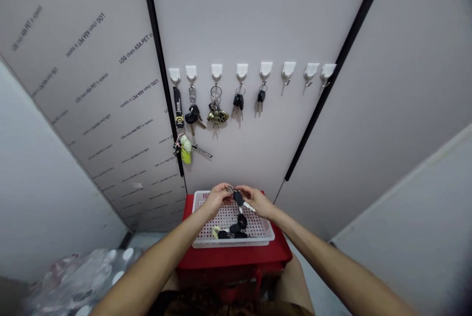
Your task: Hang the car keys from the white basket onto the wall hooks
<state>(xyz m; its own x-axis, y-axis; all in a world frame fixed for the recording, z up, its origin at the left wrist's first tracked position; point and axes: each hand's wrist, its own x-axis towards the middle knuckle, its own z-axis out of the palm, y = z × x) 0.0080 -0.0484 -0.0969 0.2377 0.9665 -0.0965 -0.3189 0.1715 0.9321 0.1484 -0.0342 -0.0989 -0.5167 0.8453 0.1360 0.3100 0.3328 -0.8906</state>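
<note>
Above the far part of a white perforated basket, my left hand is closed on the metal ring of a bunch of keys. My right hand grips the same bunch from the other side, near a black key head. One silver key blade points down to the right, and part of the bunch hangs toward the basket. Inside the basket lie more keys with black heads, beside a small pale yellow item. The fingertips partly cover the ring.
The basket stands on a red stool or box. White hooks line the wall panel; several on the left carry key bunches, and three on the right are bare. Plastic-wrapped bottles lie at lower left.
</note>
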